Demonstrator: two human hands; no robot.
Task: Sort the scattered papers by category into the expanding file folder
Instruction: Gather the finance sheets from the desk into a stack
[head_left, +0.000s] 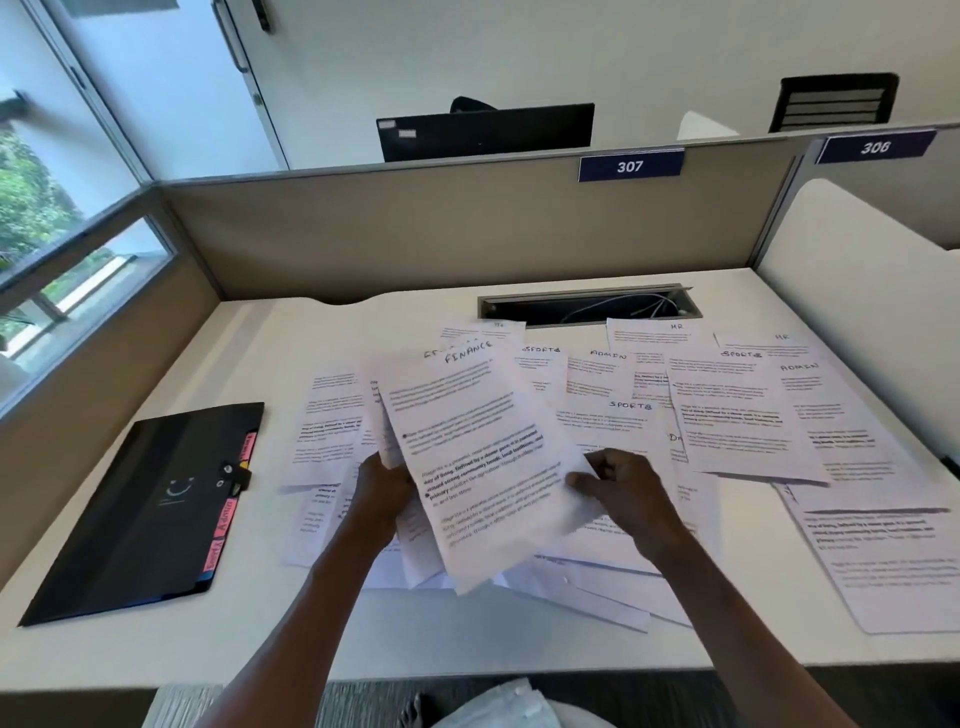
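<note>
A black expanding file folder (150, 512) lies closed at the left of the white desk (156, 644), with pink tabs along its right edge. Printed sheets with handwritten headings such as SPORTS, ADMIN and HR lie scattered (748, 415) over the middle and right of the desk. My left hand (384, 488) grips the left edge of a small stack of sheets headed FINANCE (483, 457), lifted above the desk. My right hand (618, 488) pinches the right edge of the top FINANCE sheet.
A cable slot (589, 306) opens in the desk at the back. Beige partition walls (441, 223) with signs 307 and 308 close the back and sides. A window (57, 208) is at the left. A monitor (485, 130) stands beyond the partition.
</note>
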